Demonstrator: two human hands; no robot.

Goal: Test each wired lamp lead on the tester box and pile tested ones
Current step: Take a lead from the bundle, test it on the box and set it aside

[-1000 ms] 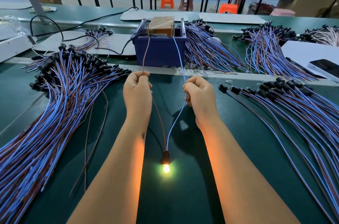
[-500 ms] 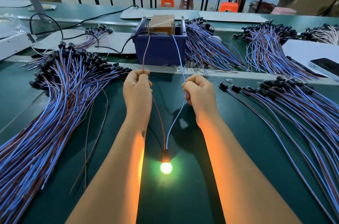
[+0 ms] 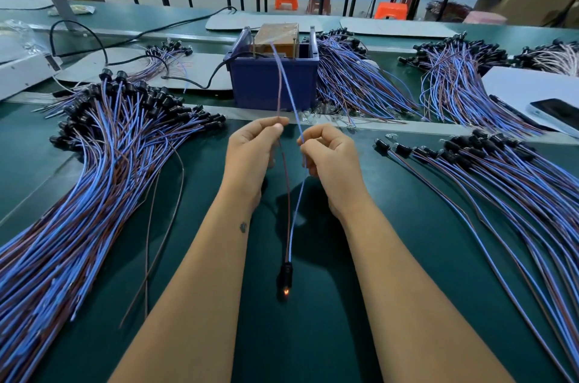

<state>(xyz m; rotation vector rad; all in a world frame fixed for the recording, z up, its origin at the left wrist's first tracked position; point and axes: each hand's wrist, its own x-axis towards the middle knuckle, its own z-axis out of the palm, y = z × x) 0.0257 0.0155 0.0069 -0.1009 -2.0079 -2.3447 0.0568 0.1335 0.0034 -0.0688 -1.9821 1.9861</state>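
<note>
One lamp lead lies on the green mat between my forearms, its black socket near me and the bulb showing only a faint orange glow. My left hand pinches its brown wire and my right hand pinches its blue wire. Both wire ends rise close together toward the brown tester box, which sits in a blue bin. A large pile of leads spreads to my left. Another spread of leads lies to my right.
More lead bundles lie behind and right of the bin, and others farther right. A phone rests on white paper at the right edge. A black power cable runs to the bin. Loose brown wires lie left of my arm.
The bulb went from a bright glow to nearly dark. My hands have drawn closer together, and the two wire ends now converge instead of reaching separate sides of the tester box.
</note>
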